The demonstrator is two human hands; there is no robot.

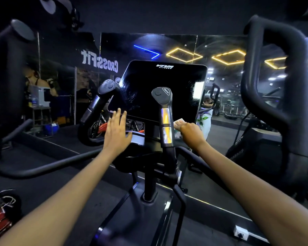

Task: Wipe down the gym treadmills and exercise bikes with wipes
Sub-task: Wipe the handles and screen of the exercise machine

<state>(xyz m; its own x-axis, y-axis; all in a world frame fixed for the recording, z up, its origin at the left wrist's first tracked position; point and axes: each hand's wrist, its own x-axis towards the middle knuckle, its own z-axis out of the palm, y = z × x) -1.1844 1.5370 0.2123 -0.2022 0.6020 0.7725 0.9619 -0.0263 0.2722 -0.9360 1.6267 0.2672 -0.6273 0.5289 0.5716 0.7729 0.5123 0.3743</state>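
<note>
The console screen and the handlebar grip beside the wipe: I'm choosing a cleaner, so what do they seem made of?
Console screen: looks like glossy black glass or plastic; it shows reflections and smears. Handlebar grip: matte dark plastic or rubber, with shiny metal-looking plates that mirror light.

The wipe (pixel 179 122) is mostly hidden behind the right hand (pixel 192 133) and the handle (pixel 165 121) — its fingers (pixel 182 125) curl out of sight.

The console screen (pixel 160 89) is glossy black, smeared with streaks. The handgrip (pixel 165 119) carries shiny metal plates on matt black plastic. The wipe (pixel 178 122) looks like soft white paper.
</note>
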